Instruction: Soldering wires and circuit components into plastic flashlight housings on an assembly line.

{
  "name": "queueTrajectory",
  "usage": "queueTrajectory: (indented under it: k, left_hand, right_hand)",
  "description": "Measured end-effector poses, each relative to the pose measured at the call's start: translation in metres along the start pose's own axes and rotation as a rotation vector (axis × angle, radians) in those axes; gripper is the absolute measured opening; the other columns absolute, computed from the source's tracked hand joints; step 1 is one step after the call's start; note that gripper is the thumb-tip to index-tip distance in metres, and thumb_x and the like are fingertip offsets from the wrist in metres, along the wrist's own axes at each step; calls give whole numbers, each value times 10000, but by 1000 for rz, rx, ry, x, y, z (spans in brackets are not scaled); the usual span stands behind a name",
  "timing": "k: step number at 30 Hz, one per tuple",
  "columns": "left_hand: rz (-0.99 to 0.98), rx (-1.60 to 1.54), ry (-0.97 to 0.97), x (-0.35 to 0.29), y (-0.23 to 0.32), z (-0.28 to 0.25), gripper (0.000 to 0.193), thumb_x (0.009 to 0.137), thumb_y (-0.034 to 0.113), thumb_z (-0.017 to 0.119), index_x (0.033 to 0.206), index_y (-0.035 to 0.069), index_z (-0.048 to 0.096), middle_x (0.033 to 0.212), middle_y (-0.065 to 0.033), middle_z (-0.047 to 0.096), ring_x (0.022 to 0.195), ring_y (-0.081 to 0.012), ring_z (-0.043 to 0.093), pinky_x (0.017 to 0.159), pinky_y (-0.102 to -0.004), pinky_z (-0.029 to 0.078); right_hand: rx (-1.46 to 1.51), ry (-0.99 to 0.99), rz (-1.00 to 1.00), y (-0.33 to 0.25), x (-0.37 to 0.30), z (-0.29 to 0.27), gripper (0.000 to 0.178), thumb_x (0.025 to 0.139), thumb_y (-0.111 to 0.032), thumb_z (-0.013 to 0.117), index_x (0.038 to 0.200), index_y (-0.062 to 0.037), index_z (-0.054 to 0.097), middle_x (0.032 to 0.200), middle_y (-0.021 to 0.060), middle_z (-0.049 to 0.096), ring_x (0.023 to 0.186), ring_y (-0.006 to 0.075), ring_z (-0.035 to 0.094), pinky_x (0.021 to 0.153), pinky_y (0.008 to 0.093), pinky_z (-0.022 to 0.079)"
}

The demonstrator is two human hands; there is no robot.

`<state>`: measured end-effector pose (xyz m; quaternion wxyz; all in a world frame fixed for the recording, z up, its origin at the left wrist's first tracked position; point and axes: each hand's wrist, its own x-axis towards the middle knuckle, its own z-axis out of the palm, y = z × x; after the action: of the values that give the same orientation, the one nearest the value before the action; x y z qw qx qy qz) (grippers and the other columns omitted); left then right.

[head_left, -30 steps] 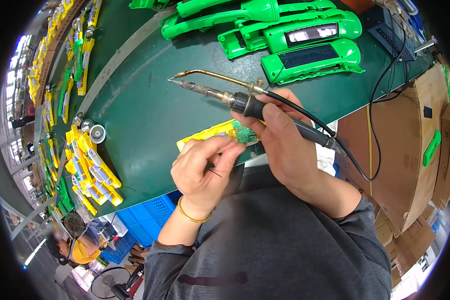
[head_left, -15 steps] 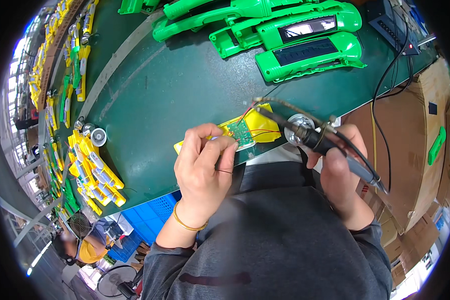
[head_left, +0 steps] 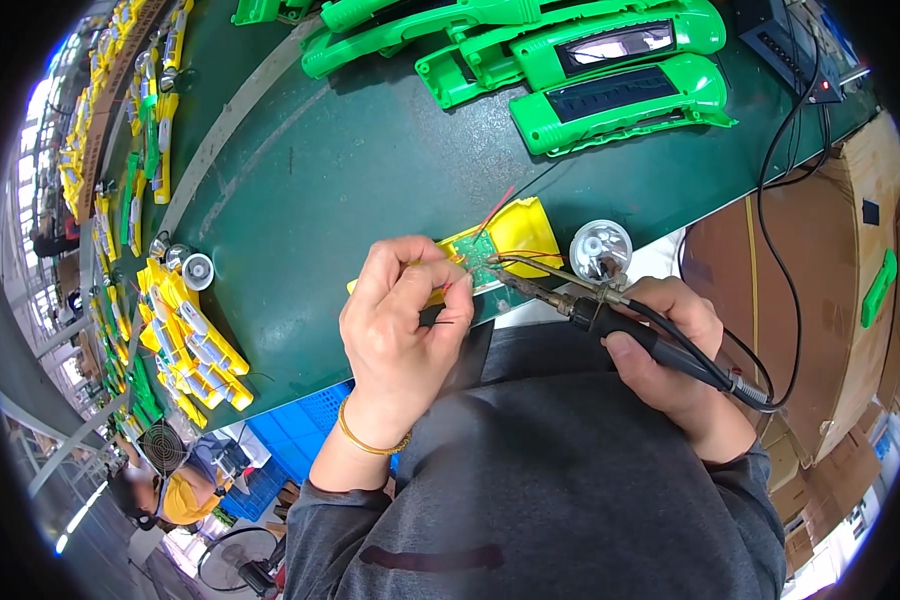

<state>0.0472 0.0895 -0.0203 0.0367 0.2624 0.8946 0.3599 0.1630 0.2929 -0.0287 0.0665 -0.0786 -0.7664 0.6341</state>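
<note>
Circuit board (head_left: pixel 478 250): sits in the yellow shell (head_left: pixel 532 225) on the bench (head_left: pixel 300 200), close in front of the person.
Left hand (head_left: pixel 395 310): finger and thumb pinched, apparently on a thin dark wire (head_left: pixel 448 322) whose end pokes out below them; it has stayed at the board's left side.
Right hand (head_left: pixel 683 390): wrapped around the handle of the soldering iron (head_left: pixel 612 322).
Iron tip: half a second ago raised off to the right, now down at the board's near right part, so the work seems to have moved onto the board itself.
Contact point: too small and crowded to tell; the brass tube and fingers cover part of the board.
Reflector cup (head_left: pixel 600 248): just right of the shell, no longer behind the iron.
Yellow assemblies (head_left: pixel 195 340): heaped at left, overlapping, hard to count.
Green casings (head_left: pixel 705 85): across the bench, the farthest cut off above.
Control box (head_left: pixel 785 60): far right, top cropped.
</note>
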Motion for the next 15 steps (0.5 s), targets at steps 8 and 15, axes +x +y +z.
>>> queueTrajectory:
  k: [8,15]
  left_hand:
    - [8,-7,-22,1,-2,-1,90,703,-40,682,776,-2,648,884,-73,582,698,-122,572,572,-224,481]
    - [14,36,15,3,-1,0,90,696,-31,685,764,9,642,874,-56,590,651,-96,543,539,-214,448]
  right_hand:
    - [0,17,60,-3,4,0,256,743,-170,697,860,3,549,702,75,615,597,134,571,575,248,445]
    - [-89,-12,-34,-4,11,-4,232,728,-141,738,877,-30,598,710,58,636,598,129,609,562,245,471]
